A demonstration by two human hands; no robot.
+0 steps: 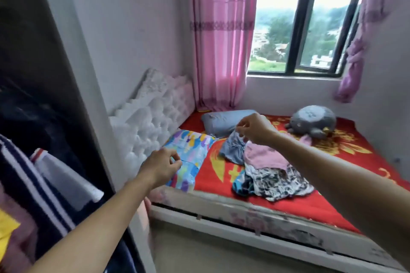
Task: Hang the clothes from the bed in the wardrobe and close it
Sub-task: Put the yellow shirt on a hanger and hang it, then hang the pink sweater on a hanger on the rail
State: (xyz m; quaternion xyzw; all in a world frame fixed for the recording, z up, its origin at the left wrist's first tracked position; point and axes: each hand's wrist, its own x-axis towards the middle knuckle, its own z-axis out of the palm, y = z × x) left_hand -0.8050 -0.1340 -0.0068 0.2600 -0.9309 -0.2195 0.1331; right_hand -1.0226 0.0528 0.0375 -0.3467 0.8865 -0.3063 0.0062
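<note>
Pinching with thumb and fingertips, my right hand (255,129) has the top edge of a blue-grey garment (233,149) and holds it just above the bed (332,201). The rest of that garment trails down onto the sheet. My left hand (160,166) hangs over the near head corner of the bed, above a bright patterned pillow (190,150). Its fingers are loosely curled and, as far as this slightly blurred view lets me judge, it holds nothing.

The pile of clothes (273,179) sits near the middle of the bed towards its front edge, with a pink piece (264,157) on top and a black-and-white print underneath. The wardrobe (33,95) stands open past the head end of the bed, with striped clothes (22,173) already hanging inside.

I read this as the pick-up step, early in the job, since most of the pile is not yet hung. Next I'd need to lift the blue-grey garment clear of the pile without dragging the pink piece along. Then I'd bring in the free left hand to spread it, turn towards the wardrobe and find a hanger. I can't see a spare one from here.
</note>
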